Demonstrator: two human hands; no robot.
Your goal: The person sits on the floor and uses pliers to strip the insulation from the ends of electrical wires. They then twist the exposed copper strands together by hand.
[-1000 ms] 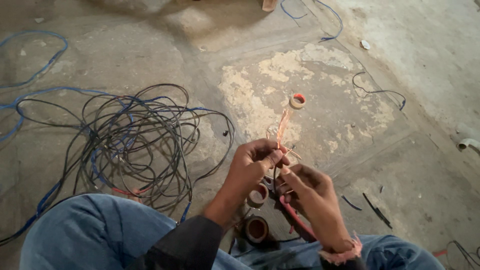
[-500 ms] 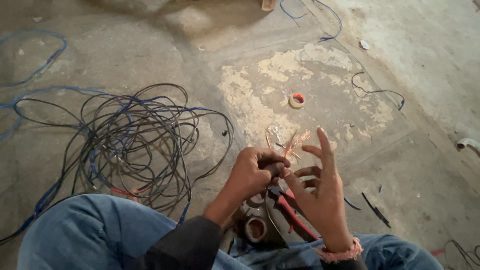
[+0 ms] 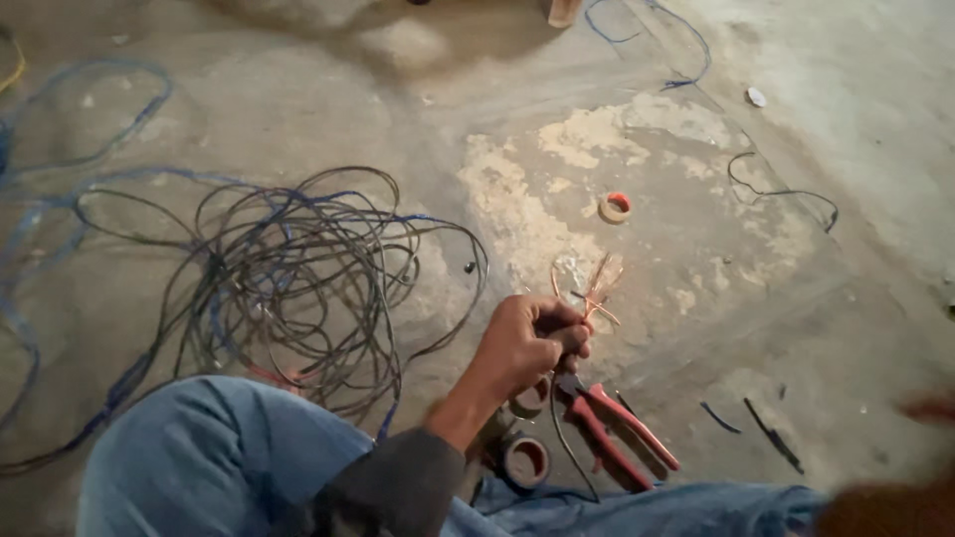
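One left hand [image 3: 525, 346], fingers clamped on bare copper strands [image 3: 597, 288] (right hand's grip unclear).

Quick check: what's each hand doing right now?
Left hand: closed, holding bare copper wire strands.
Right hand: blurred at the frame edge, cannot be told.

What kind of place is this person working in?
Probably an unfinished building or work site: a bare, patchy concrete floor, a tangle of loose cable, and pliers and tape rolls beside the left hand.
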